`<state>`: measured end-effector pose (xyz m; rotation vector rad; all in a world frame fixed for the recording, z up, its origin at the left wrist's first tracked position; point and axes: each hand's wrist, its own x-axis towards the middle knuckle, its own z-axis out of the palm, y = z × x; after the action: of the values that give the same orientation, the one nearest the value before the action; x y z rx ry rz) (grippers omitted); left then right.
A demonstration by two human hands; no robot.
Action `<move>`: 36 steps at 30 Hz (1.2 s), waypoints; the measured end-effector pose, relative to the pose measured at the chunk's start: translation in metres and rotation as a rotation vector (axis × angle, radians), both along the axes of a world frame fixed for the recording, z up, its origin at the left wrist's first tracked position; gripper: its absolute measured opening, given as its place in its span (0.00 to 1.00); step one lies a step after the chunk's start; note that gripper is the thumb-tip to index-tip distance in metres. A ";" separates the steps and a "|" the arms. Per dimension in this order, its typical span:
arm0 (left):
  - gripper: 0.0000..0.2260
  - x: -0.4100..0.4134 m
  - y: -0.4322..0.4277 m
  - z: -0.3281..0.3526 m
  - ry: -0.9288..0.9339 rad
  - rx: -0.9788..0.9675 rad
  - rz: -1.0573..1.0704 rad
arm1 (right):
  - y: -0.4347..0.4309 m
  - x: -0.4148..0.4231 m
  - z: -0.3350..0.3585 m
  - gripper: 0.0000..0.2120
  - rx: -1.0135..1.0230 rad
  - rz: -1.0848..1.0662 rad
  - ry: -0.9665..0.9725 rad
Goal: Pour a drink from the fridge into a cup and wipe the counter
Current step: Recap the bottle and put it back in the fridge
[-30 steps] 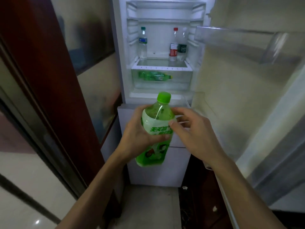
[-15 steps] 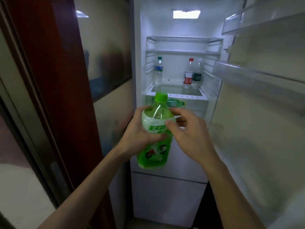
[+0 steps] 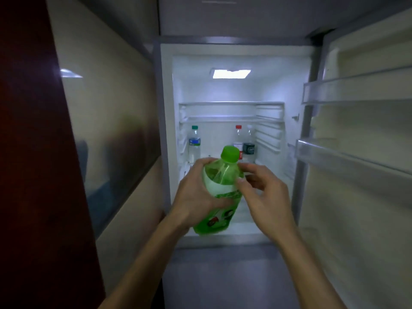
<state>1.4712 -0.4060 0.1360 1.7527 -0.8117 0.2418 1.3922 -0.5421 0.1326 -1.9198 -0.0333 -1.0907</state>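
A green drink bottle with a green cap and a white-and-green label is held tilted in front of the open fridge. My left hand is wrapped around its middle from the left. My right hand is beside the bottle's upper right, thumb tip touching the shoulder, fingers loosely curled and apart. No cup or counter is in view.
Three more bottles stand on the fridge shelf: one with a teal cap, one with a red cap, one clear with a dark label. The open fridge door with empty racks fills the right. A dark red panel is left.
The view has tilted upward, so the fridge's lamp and top now show. The bottle stays in my left hand; my right hand has loosened from it and sits slightly to the right.
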 end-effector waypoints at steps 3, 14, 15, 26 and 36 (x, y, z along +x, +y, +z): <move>0.36 0.024 -0.012 0.023 -0.095 0.075 -0.004 | -0.006 0.024 0.011 0.16 0.058 -0.031 -0.051; 0.38 0.103 -0.059 0.082 -0.456 0.112 0.080 | -0.050 0.105 0.063 0.16 0.031 0.025 -0.259; 0.37 0.109 -0.064 0.086 -0.471 0.083 0.079 | -0.055 0.111 0.068 0.16 0.009 0.023 -0.294; 0.34 0.158 -0.112 0.150 -0.787 -0.112 0.043 | -0.102 0.169 0.120 0.20 -0.129 0.029 -0.610; 0.31 0.234 -0.157 0.169 -0.954 -0.140 -0.044 | -0.135 0.224 0.127 0.24 -0.115 -0.017 -0.621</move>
<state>1.7053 -0.5627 0.3055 1.4398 -1.4521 1.1266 1.6166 -0.6774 0.2599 -1.6089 -0.4314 -1.6865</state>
